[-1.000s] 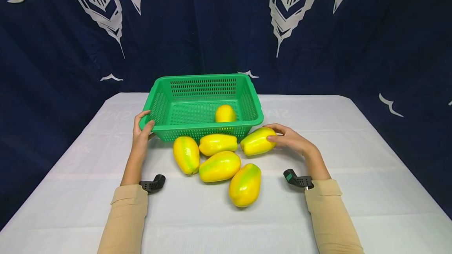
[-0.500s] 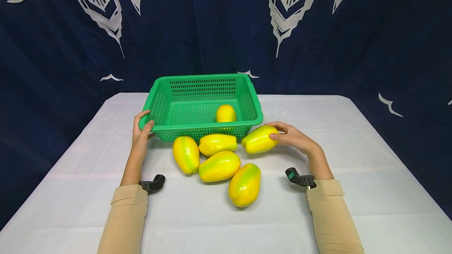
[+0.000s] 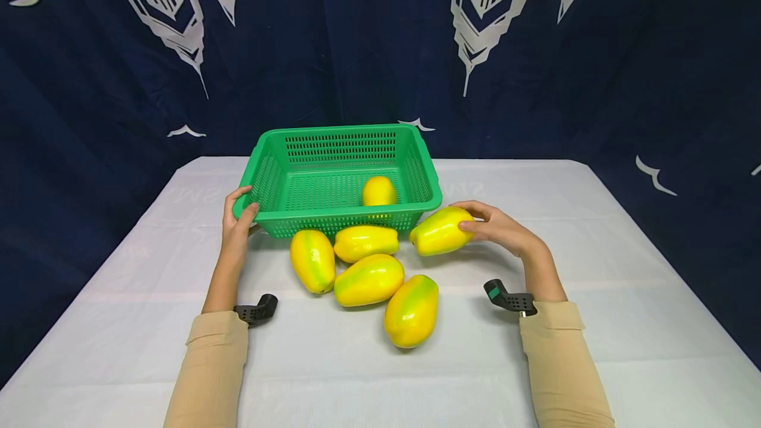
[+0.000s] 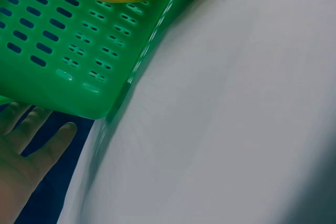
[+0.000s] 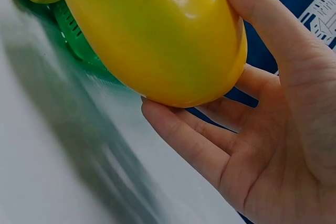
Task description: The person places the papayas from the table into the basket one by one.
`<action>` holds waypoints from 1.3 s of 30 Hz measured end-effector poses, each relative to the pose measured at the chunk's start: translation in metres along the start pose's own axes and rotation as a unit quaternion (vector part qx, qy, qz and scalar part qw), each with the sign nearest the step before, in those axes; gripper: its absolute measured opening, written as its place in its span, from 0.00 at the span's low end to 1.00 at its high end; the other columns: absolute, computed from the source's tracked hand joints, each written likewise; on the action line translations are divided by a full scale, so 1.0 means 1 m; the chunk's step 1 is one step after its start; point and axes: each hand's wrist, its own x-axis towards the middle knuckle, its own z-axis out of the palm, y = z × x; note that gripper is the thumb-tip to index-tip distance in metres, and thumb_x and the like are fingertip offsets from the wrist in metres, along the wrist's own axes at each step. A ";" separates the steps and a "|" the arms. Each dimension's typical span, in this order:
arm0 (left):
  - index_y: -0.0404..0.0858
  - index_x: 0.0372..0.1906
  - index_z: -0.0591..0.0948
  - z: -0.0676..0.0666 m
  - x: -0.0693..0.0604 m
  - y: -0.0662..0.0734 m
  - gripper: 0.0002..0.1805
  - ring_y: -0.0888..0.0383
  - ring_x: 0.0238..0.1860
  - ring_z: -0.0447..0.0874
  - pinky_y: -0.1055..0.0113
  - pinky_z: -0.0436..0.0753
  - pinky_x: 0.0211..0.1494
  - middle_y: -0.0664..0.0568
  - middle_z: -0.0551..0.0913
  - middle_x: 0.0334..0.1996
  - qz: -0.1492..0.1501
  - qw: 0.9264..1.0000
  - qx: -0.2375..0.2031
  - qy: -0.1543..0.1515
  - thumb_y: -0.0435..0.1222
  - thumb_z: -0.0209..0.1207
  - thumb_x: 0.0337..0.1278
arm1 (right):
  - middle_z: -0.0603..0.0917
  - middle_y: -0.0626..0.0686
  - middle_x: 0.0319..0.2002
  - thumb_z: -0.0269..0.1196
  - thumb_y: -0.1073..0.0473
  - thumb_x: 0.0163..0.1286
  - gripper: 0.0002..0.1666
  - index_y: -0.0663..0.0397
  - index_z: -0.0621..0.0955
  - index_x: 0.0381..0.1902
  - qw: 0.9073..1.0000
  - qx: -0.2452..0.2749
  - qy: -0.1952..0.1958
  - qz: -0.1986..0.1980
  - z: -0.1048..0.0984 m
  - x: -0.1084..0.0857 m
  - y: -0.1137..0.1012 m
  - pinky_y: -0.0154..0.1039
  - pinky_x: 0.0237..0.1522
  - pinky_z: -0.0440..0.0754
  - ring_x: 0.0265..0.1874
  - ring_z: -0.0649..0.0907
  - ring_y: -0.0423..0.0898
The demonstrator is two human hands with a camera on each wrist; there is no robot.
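Note:
At the basket's front left corner, my left hand [image 3: 236, 216] grips the rim of the green plastic basket [image 3: 339, 213], thumb toward the front and fingers along the side. In the left wrist view, part of that hand [image 4: 26, 156] shows beside the perforated basket wall [image 4: 58, 30]. My right hand [image 3: 496, 226] holds a yellow-green papaya [image 3: 442, 231] by its right end, right of the basket's front corner. The right wrist view shows thumb and fingers around this papaya [image 5: 157, 35], which looks lifted off the table. Inside the basket, toward its right, lies one papaya [image 3: 379, 191].
Several more papayas lie on the white-covered table [image 3: 475, 375]: one at the left [image 3: 313, 261], two in the middle, and one nearest the front [image 3: 411, 311]. A dark blue printed curtain [image 3: 333, 51] hangs behind the table.
My right hand has moved slightly right and upward with the papaya in its grip. The left hand and basket stay in place, and the loose papayas have not moved.

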 end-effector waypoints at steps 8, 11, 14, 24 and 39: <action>0.52 0.63 0.61 0.000 0.001 -0.001 0.23 0.53 0.57 0.63 0.59 0.68 0.52 0.46 0.56 0.65 -0.001 1.000 0.009 0.003 0.40 0.44 0.62 | 0.68 0.53 0.56 0.57 0.53 0.63 0.30 0.52 0.66 0.62 1.000 0.013 0.003 -0.003 -0.002 -0.004 -0.005 0.37 0.46 0.77 0.45 0.76 0.43; 0.52 0.62 0.61 0.000 0.001 -0.001 0.23 0.53 0.57 0.63 0.59 0.68 0.51 0.47 0.57 0.65 -0.002 1.000 0.008 0.005 0.40 0.44 0.62 | 0.68 0.53 0.57 0.57 0.53 0.64 0.30 0.52 0.65 0.63 1.000 0.014 0.002 -0.001 -0.003 -0.005 -0.007 0.36 0.45 0.77 0.44 0.77 0.43; 0.52 0.63 0.61 0.000 0.000 -0.001 0.23 0.53 0.57 0.62 0.59 0.68 0.51 0.47 0.56 0.65 -0.003 1.000 0.008 0.004 0.40 0.44 0.62 | 0.68 0.53 0.57 0.56 0.52 0.64 0.30 0.52 0.65 0.63 1.000 0.010 0.003 -0.001 -0.004 -0.006 -0.008 0.36 0.45 0.77 0.44 0.77 0.43; 0.50 0.64 0.60 0.000 0.000 0.000 0.24 0.55 0.56 0.62 0.56 0.67 0.53 0.49 0.54 0.66 -0.002 1.000 0.006 0.004 0.40 0.44 0.62 | 0.67 0.53 0.57 0.55 0.52 0.64 0.29 0.51 0.66 0.62 1.000 -0.004 0.001 -0.008 -0.007 -0.009 -0.014 0.37 0.47 0.76 0.47 0.75 0.44; 0.48 0.65 0.59 0.001 0.000 -0.001 0.25 0.53 0.56 0.63 0.55 0.67 0.53 0.48 0.57 0.64 0.001 1.000 -0.001 0.004 0.39 0.44 0.62 | 0.71 0.48 0.54 0.54 0.52 0.64 0.30 0.50 0.65 0.63 0.999 -0.003 0.008 -0.033 -0.009 -0.016 -0.026 0.38 0.47 0.76 0.46 0.76 0.44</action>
